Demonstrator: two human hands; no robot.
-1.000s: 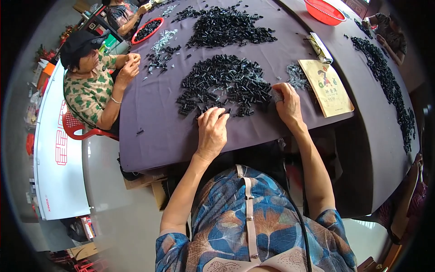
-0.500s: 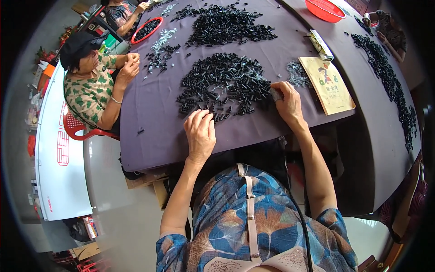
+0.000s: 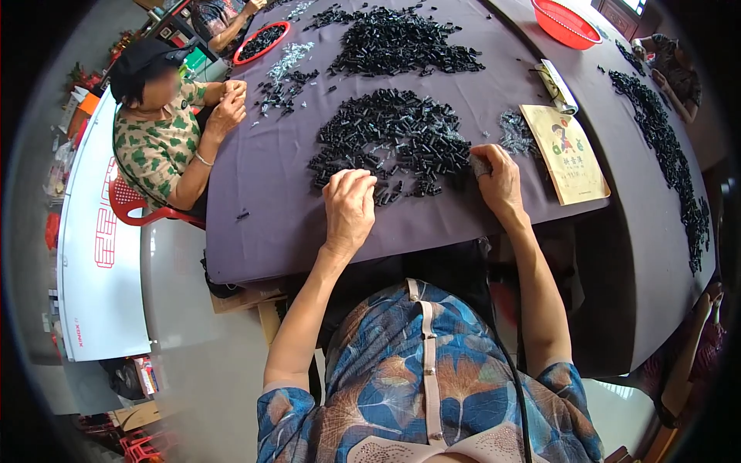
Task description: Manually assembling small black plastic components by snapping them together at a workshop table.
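A wide pile of small black plastic tube-like pieces [image 3: 394,131] lies on the table before me, with small clear bits mixed in. At the pile's near left edge my left hand [image 3: 349,207] is over the pieces, its fingers bent and held together; what is at the fingertips is hidden. Beside the pile's right edge my right hand [image 3: 500,181] has its fingers curled round a cluster of small clear pieces [image 3: 480,165]. Past that hand lies a small heap of clear pieces [image 3: 515,133].
A yellow paper booklet [image 3: 566,158] and a white cylindrical object [image 3: 557,86] lie at the right. Farther off is another black heap [image 3: 405,46]. A red basin [image 3: 567,23] stands far right, a red basket [image 3: 279,34] far left. One co-worker [image 3: 166,131] sits left; others sit around.
My left hand has moved slightly up and to the right, over the pile's near edge. My right hand stays curled beside the pile. The whole view has shifted a little.
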